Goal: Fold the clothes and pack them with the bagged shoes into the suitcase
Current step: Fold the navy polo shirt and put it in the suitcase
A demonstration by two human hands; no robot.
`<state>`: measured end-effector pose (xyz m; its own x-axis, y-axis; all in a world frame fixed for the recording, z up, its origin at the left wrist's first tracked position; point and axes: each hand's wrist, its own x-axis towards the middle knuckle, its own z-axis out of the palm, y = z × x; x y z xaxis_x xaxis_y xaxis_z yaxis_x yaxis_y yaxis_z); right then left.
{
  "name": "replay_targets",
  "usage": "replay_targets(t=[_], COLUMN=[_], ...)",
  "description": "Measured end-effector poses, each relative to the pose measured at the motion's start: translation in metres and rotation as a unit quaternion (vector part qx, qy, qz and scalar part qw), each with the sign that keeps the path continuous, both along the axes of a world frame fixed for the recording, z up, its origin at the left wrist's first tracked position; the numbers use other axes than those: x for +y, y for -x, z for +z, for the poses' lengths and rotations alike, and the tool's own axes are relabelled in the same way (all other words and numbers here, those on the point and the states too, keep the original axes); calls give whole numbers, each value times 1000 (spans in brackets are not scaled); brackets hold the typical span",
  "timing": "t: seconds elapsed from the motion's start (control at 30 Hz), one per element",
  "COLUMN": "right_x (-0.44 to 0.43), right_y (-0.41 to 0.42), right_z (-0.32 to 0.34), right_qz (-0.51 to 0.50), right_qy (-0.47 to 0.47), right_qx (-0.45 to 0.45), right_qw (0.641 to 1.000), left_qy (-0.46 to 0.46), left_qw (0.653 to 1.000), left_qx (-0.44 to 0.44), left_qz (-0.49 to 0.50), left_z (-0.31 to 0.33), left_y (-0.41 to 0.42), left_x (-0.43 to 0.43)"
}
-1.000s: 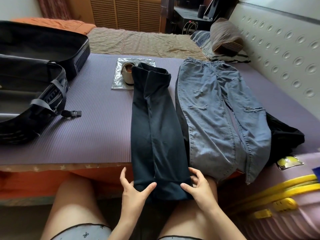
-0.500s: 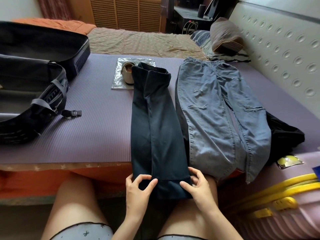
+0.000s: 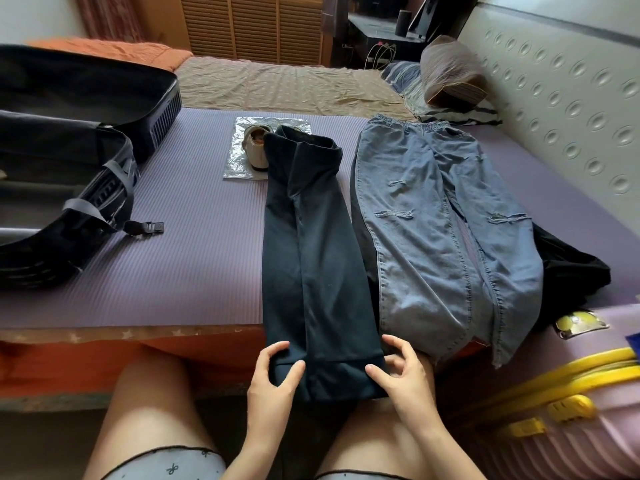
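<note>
Nearest, the hem of the dark trousers (image 3: 311,265) is held at both corners. The left hand (image 3: 273,372) is curled round the left edge with its thumb laid on top, and the right hand (image 3: 401,372) pinches the right edge. This grip is judged to prepare a fold away from the body (the garment is already narrowed into a long strip). Its cloth looks soft, matte and smooth, and is draped off the ribbed purple mat (image 3: 194,258) onto the lap. Just beside it, faded ripped jeans (image 3: 440,230) are spread flat. Farther off, the bagged shoes (image 3: 256,150), in crinkled clear plastic, are overlapped by the trousers' waistband. At far left the black suitcase (image 3: 52,265) lies open for packing.
</note>
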<state>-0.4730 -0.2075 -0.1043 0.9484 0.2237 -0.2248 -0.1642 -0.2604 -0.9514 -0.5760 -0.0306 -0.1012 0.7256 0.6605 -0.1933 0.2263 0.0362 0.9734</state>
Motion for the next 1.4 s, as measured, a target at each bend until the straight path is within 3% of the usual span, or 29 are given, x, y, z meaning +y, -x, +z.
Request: replay_targets(t=[0.13,0.3,0.47,0.73,0.8,0.87,0.93,1.0,1.2,1.3,1.4], right_x=[-2,1,20,88,104,109,102,88,68,72,72], right_y=[-1,-14,-56,-140,-148,-145,-137,-128,-105,-106,-107], right_z=[15,54,98,135,121,94,72,61,48,49,48], right_qz=[-6,12,13,21,-5,-18,-40,-50,-15,-21,-24], right_qy=[-16,-122,-191,-191,-129,-35,32,83,160,178,138], right_qx=[24,157,221,197,161,87,-13,-86,-143,-139,-98], right_qw=[1000,980,956,962,979,995,999,992,977,974,985], left_qy=[82,27,96,228,179,14,-92,-120,-169,-166,-134], left_qw=[996,998,994,972,983,999,993,990,982,984,990], left_qx=[-27,14,-38,-54,-11,49,73,72,78,68,52], left_qz=[31,52,-24,-27,-24,-12,-12,-12,-24,-13,-7], left_z=[11,33,63,110,99,83,65,52,36,39,43], left_y=[4,1,-33,-135,-155,-160,-149,-128,-97,-97,-95], left_x=[12,31,60,111,127,135,136,127,102,100,106])
